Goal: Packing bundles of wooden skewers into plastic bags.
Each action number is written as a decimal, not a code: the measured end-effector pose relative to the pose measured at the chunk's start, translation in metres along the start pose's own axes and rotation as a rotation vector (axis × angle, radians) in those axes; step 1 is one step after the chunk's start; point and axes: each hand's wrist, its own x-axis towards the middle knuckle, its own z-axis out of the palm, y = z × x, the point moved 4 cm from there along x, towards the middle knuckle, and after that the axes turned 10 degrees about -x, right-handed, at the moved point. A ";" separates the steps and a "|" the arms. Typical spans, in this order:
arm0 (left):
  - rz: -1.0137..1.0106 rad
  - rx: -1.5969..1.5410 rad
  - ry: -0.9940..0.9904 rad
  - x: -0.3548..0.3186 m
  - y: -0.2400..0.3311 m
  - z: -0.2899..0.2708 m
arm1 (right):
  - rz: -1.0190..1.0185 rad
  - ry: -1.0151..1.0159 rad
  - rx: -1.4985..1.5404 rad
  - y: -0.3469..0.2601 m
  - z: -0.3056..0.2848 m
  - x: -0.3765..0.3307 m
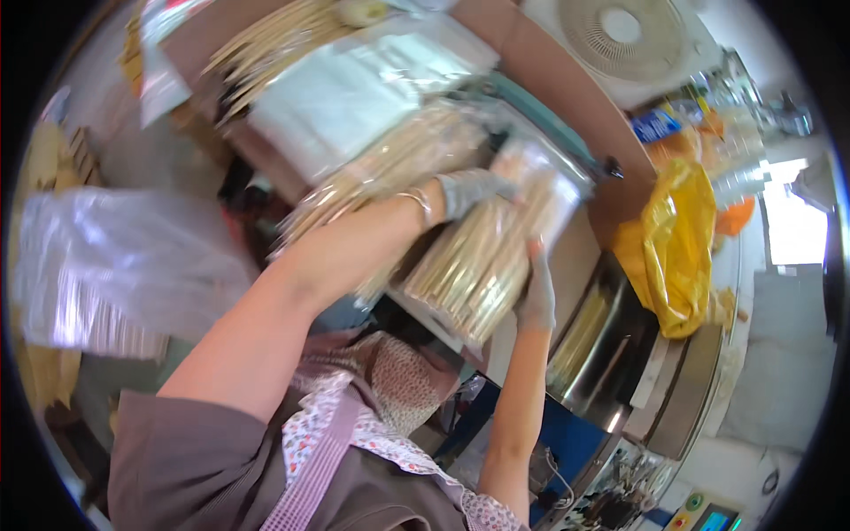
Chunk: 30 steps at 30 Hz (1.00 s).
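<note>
The left hand (pixel 469 192), in a grey glove, reaches over the upper left of the pack (pixel 474 265) of sticks, fingers partly bent on it; because of blur, I cannot tell how firmly. The right hand (pixel 537 296), also gloved, grasps the right edge of the pack, thumb pointing up. The pack is tilted between them. Near its left lies a bundle (pixel 390 168), above it a teal bar (pixel 544 119); to its right, some pale table (pixel 575 261) separates it from a metal tray (pixel 620 358)

Stick bundle (pixel 474 270) between left hand (pixel 471 191) and right hand (pixel 537 299), fan (pixel 622 34) beyond, bag (pixel 670 248) rightward.
</note>
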 end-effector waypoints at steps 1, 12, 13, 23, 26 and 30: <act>0.094 0.147 -0.025 -0.020 -0.001 0.006 | -0.011 -0.035 0.040 0.004 0.012 -0.031; 0.784 1.593 0.776 -0.476 0.147 0.003 | -0.533 -0.282 0.127 -0.078 0.158 -0.223; 0.792 1.750 1.008 -0.486 0.149 0.002 | -0.584 -0.336 0.189 -0.084 0.180 -0.229; 0.864 0.599 1.338 -0.542 0.058 -0.118 | -1.266 -0.174 -0.520 -0.015 0.324 -0.210; 1.087 0.314 1.250 -0.570 0.046 -0.129 | -1.222 -0.508 -1.334 0.034 0.354 -0.203; 1.551 0.659 1.305 -0.572 0.048 -0.126 | -1.080 -0.759 -0.744 0.093 0.358 -0.254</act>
